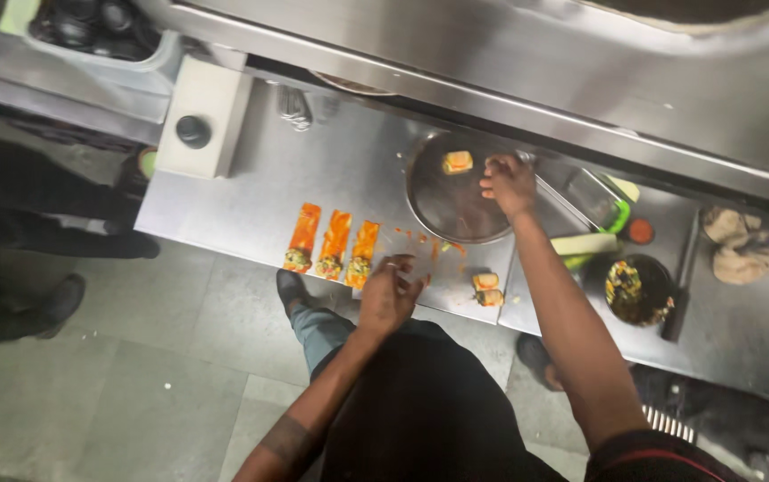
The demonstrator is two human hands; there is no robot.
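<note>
Your right hand (509,185) hovered over the round pan (438,210), fingers bent, grip unclear (one roll (457,162) lay inside) | your left hand (389,293) rested loosely curled, empty, on the table (242,205) beside three orange strips (334,244).

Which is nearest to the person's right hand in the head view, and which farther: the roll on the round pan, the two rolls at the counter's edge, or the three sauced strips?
From the right hand:
1. Roll on the round pan, just left of it.
2. Two rolls at the counter's edge, below it.
3. Three sauced strips, far left.
</note>
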